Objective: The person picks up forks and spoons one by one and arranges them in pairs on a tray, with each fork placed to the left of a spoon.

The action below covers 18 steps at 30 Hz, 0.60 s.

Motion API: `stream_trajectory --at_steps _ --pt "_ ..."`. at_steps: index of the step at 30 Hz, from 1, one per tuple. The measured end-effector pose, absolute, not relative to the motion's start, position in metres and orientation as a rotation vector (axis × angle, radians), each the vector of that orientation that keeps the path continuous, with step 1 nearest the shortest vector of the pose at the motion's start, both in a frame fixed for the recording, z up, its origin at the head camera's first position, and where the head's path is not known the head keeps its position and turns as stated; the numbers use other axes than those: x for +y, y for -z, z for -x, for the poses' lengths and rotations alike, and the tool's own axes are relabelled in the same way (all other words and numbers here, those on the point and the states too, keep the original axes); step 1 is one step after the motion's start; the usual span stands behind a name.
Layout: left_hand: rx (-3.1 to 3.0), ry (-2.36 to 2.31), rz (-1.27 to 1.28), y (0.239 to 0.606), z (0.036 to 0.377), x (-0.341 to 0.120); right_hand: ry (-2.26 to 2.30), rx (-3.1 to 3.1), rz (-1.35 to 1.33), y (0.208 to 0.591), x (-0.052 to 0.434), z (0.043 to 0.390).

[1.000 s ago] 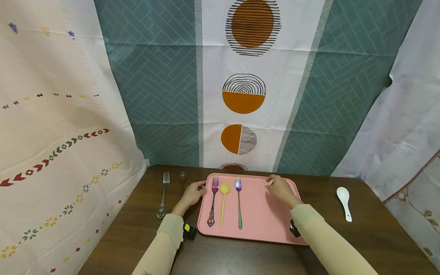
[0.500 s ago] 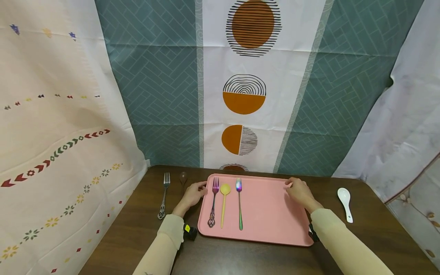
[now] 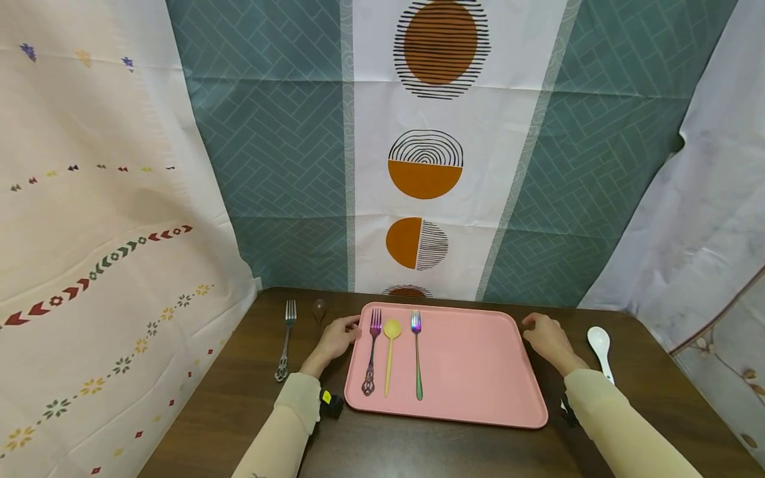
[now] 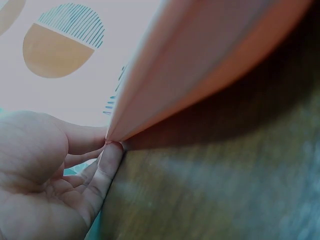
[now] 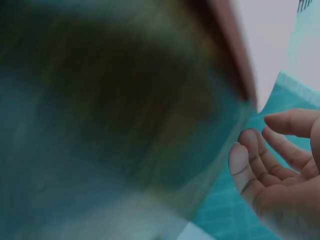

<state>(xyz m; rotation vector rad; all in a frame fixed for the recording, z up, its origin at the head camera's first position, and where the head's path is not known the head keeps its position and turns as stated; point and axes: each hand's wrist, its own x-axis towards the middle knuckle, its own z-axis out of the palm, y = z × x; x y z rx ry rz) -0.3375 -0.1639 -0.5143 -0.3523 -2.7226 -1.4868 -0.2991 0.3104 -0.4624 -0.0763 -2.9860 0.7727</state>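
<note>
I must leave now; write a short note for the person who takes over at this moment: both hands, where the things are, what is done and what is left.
Left hand: fingers touch the left rim of the pink tray; it holds nothing.
Right hand: open and empty, just off the tray's right edge, between the tray and the white spoon.
On the tray, side by side at its left: purple fork, yellow spoon, rainbow fork.
On the table, left of the tray: silver fork and a small dark spoon.
Done: three pieces on the tray.
Left, probably: silver fork, dark spoon and white spoon, all off the tray.
</note>
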Motion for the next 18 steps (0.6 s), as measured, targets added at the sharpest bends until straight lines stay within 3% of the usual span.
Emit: stream_trajectory --at_steps 18 --pt "-2.739 1.499 0.346 0.515 0.338 -0.164 -0.745 -2.95 0.149 0.469 0.37 0.281"
